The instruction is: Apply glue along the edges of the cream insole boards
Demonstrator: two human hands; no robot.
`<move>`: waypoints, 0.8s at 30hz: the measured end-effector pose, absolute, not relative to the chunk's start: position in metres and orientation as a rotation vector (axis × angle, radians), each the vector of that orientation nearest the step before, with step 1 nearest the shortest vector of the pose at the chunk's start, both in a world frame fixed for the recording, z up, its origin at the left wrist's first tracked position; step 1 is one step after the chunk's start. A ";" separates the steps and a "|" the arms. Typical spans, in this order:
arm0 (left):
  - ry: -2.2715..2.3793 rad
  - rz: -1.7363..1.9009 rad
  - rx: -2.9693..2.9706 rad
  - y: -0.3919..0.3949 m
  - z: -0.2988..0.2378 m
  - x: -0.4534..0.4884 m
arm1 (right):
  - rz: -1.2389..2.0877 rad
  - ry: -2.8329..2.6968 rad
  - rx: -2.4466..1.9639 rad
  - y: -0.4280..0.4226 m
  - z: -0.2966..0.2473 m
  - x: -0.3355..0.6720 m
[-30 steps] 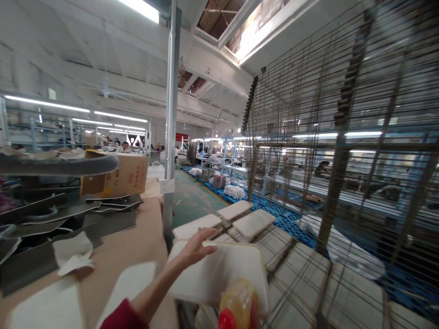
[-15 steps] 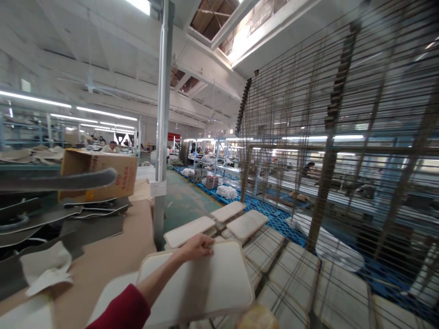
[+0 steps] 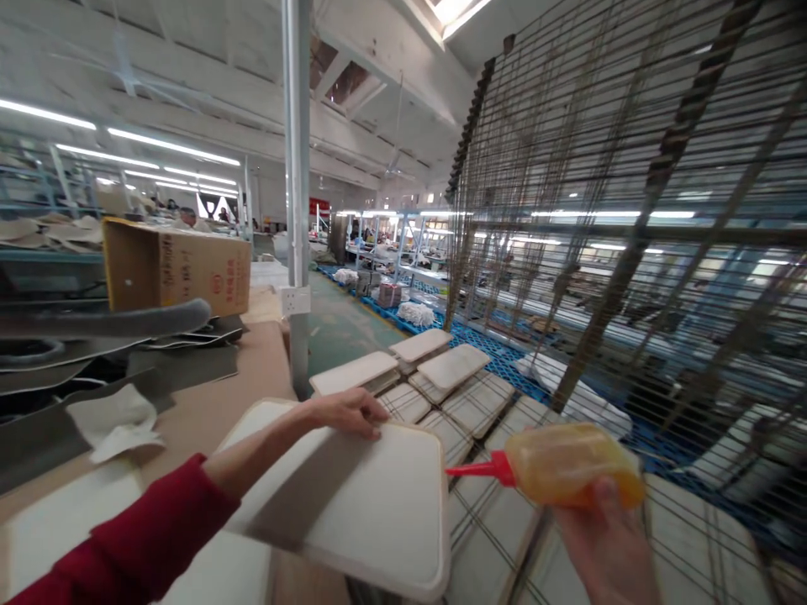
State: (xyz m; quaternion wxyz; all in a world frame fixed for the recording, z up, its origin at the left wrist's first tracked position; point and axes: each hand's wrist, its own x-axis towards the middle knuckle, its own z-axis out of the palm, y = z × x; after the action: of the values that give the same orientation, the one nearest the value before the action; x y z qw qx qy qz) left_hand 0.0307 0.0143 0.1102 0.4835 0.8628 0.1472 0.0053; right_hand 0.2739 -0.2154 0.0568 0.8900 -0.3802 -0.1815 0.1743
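My left hand [image 3: 350, 412], below a red sleeve, grips the far edge of a white panel [image 3: 378, 496] with rounded corners and a yellowish rim. The fingers curl over that edge, and the panel lies tilted across the front of the table. In my right hand [image 3: 609, 538] is a squeeze bottle [image 3: 561, 458] of amber liquid, probably glue. Its red nozzle [image 3: 482, 469] points left, close to the panel's right edge. Beneath and to the left, more white panels [image 3: 76, 525] lie on the brown tabletop [image 3: 265, 361].
Wire-mesh racks [image 3: 580, 185] stand tilted up at the right, with further panels [image 3: 454, 367] laid on the mesh below. A cardboard box [image 3: 208, 273], dark sheets [image 3: 189, 365] and a blurred grey bar [image 3: 157, 318] occupy the left. A metal post [image 3: 296, 168] rises behind the table.
The bottle has come up into view from the bottom edge in my right hand. My left hand still holds the panel, which has shifted slightly. The view has tilted down.
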 end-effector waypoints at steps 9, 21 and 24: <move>0.369 -0.052 1.990 0.022 0.105 0.026 | 0.410 -0.495 -0.831 -0.220 0.050 0.276; 0.422 -0.052 1.868 0.020 0.104 0.021 | 0.497 -0.529 -0.887 -0.231 0.045 0.265; 0.418 -0.064 1.837 0.019 0.105 0.020 | 0.459 -0.634 -0.923 -0.234 0.035 0.269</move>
State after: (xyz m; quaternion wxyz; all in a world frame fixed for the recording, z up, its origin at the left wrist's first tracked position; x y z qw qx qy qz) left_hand 0.0203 0.0188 0.1045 0.5876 0.7885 0.1795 -0.0275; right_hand 0.2687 -0.2343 0.0348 0.8224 -0.4341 -0.2981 0.2156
